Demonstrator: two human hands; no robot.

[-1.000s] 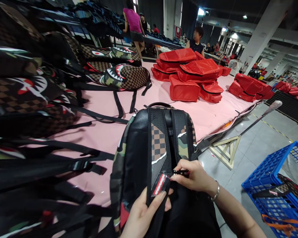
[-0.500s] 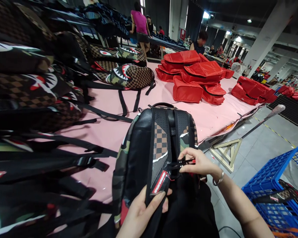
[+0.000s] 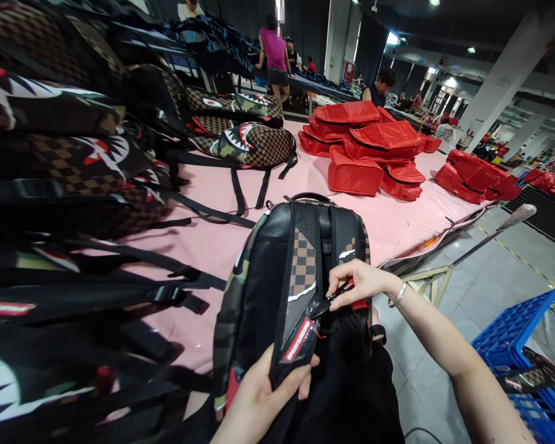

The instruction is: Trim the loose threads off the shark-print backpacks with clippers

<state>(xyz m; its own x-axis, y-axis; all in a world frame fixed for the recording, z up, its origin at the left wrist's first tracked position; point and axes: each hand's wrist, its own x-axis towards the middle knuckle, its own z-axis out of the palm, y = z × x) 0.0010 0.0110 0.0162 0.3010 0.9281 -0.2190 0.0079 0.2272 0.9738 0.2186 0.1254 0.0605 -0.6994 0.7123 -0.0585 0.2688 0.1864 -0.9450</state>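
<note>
A black backpack [image 3: 263,271] with camouflage sides leans in front of me, its back panel and straps facing up. My left hand [image 3: 275,385] grips the lower part of its checkered shoulder strap [image 3: 302,265], thumb on top, just below a red label [image 3: 299,340] with white lettering. Pinched between the fingers of my right hand [image 3: 358,285] are small black thread snips [image 3: 324,304] with a bit of red on them. Their tips meet the strap at the label's upper end, beside a shiny clear film. Whether the blades are closed cannot be made out.
Checkered and camouflage backpacks [image 3: 259,145] lie heaped on the left of the pink-covered table [image 3: 203,231]. Red bags [image 3: 383,139] are piled farther back. A blue crate [image 3: 513,333] and a metal stand [image 3: 432,280] are on the floor at right. Several people are in the background.
My right hand has moved slightly left and up, bringing the snips' tips onto the strap by the label. My left hand keeps its hold. The whole view has shifted a little.
</note>
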